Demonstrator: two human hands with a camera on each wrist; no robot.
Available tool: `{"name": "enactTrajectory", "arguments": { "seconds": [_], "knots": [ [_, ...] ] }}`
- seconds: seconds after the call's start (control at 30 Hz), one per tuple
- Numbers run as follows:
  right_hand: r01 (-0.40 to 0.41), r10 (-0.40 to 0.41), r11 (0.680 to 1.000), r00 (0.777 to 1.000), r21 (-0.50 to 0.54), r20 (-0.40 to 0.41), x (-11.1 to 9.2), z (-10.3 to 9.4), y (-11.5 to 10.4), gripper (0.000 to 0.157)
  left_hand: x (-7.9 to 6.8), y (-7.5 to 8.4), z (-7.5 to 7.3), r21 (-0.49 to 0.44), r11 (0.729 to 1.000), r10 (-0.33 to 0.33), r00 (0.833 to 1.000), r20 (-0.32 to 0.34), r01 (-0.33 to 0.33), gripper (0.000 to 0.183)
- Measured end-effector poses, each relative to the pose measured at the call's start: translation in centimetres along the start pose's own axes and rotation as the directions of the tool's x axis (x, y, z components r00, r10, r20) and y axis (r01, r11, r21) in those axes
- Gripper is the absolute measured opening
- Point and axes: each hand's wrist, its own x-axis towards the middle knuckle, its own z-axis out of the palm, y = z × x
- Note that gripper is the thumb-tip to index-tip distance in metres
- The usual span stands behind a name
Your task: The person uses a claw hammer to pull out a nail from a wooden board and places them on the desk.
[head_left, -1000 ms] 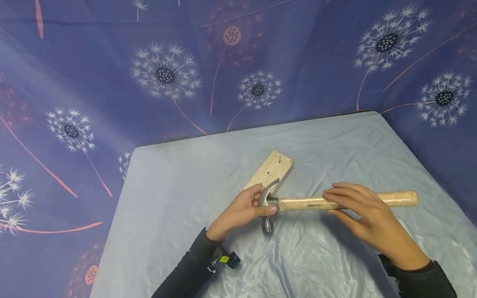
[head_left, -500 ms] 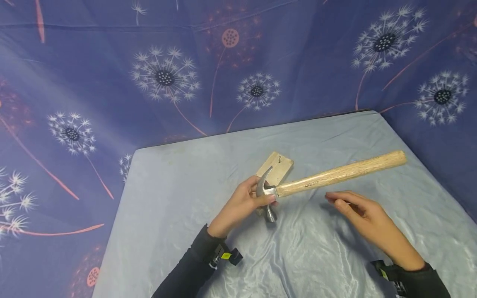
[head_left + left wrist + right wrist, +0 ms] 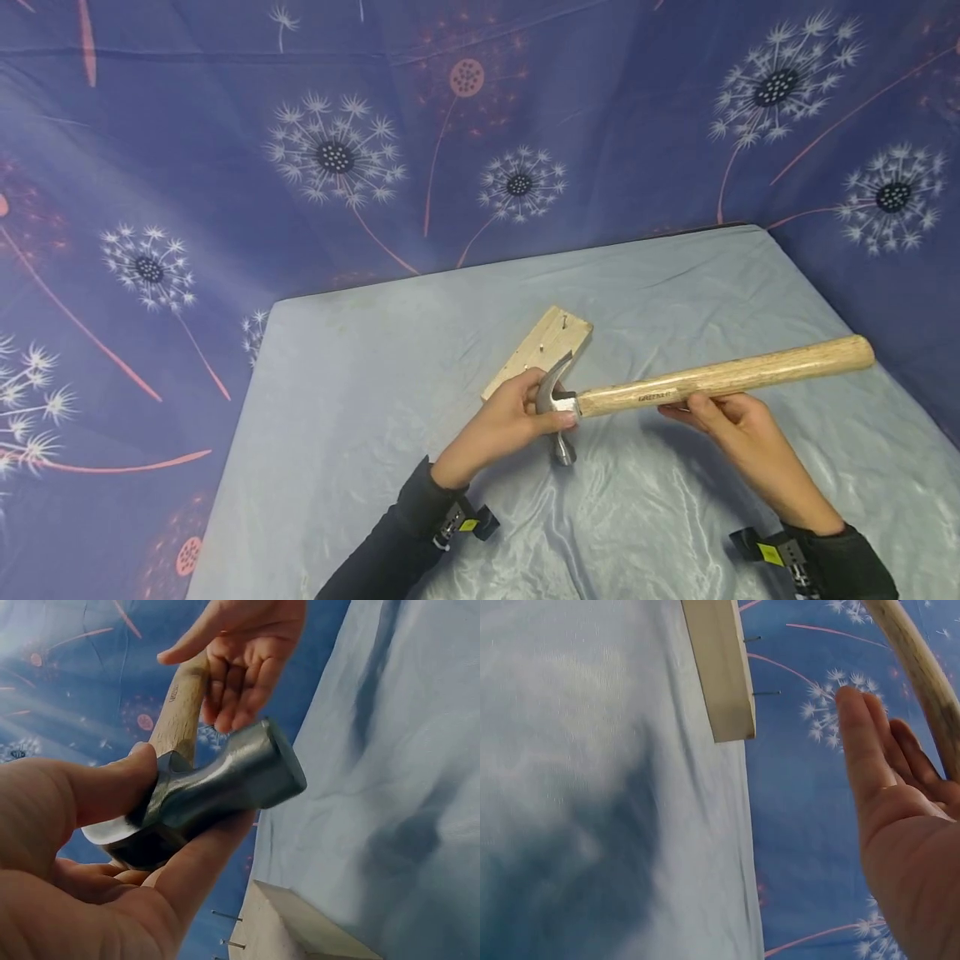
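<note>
A claw hammer [image 3: 772, 369] with a pale wooden handle is held above the table, its handle reaching to the right and tilted slightly up. My left hand [image 3: 491, 429] pinches its metal head [image 3: 225, 780] between thumb and fingers. Beside the middle of the handle is my right hand [image 3: 757, 446]; its fingers look fairly straight in the right wrist view, and whether they touch the wood I cannot tell. Behind the hammer lies a wooden board [image 3: 551, 337] with a few nails [image 3: 565, 322] standing up from it. My left hand hides the board's near part.
A shiny light-blue cloth [image 3: 360, 358] covers the table. Dark blue fabric [image 3: 600, 125] with a dandelion print hangs behind and at the sides. Small cameras [image 3: 468, 525] are strapped at both wrists.
The right hand came off the top of the handle and dropped below it, then came up beside it. The handle end swung up, then partly down and right. The left hand keeps its grip.
</note>
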Motion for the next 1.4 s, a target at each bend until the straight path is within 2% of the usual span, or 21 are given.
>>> {"name": "enactTrajectory", "arguments": {
  "seconds": [0.1,0.2,0.33,0.53,0.67,0.83,0.93,1.03,1.2,1.3,1.4],
  "knots": [
    [0.025,-0.028,0.987,0.999,0.158,0.015,0.3,0.6,-0.2,0.03,0.1,-0.1,0.3,0.005,1.0,-0.014,1.0,0.018,0.014,0.034],
    [0.059,-0.073,0.949,0.997,0.31,0.037,0.8,1.2,-0.5,0.029,0.2,-0.3,0.6,-0.008,1.0,-0.016,0.999,0.045,0.017,0.036],
    [0.093,-0.096,0.928,0.995,0.361,-0.01,1.3,2.0,-0.8,0.029,0.4,-0.6,1.0,-0.024,1.0,-0.017,0.997,0.081,0.019,0.04],
    [0.068,-0.046,0.948,0.996,0.311,-0.077,1.8,3.0,-1.5,0.029,0.3,-0.7,0.8,-0.013,1.0,0.001,0.997,0.083,0.0,0.043],
    [0.047,-0.015,0.95,0.994,0.31,-0.107,2.0,3.4,-2.0,0.028,0.2,-0.8,0.5,-0.064,0.998,0.022,0.994,0.107,-0.016,0.044],
    [0.063,-0.024,0.951,0.991,0.303,-0.132,2.1,3.7,-2.6,0.023,0.1,-1.1,0.3,-0.124,0.991,-0.021,0.987,0.157,0.041,0.041],
    [0.067,-0.031,0.956,0.991,0.287,-0.127,1.8,3.7,-2.8,0.022,0.1,-1.2,0.6,-0.082,0.993,-0.075,0.985,0.154,0.089,0.038],
    [0.058,-0.023,0.962,0.991,0.268,-0.133,1.6,3.6,-2.9,0.022,0.2,-1.4,0.8,-0.049,0.993,-0.1,0.984,0.148,0.108,0.038],
    [0.056,-0.019,0.975,0.985,0.213,-0.17,2.2,3.4,-3.2,0.024,0.0,-1.2,-0.5,0.074,0.996,-0.064,0.991,0.116,0.055,0.038],
    [0.048,-0.016,0.986,0.981,0.162,-0.192,2.7,3.3,-3.4,0.026,-0.4,-1.2,-1.7,0.192,0.981,-0.026,0.999,0.046,0.017,0.036],
    [0.029,-0.013,0.997,0.979,0.077,-0.201,3.0,3.2,-3.6,0.027,-0.7,-1.6,-2.5,0.296,0.955,0.026,0.997,-0.067,-0.005,0.032]
  ]
}}
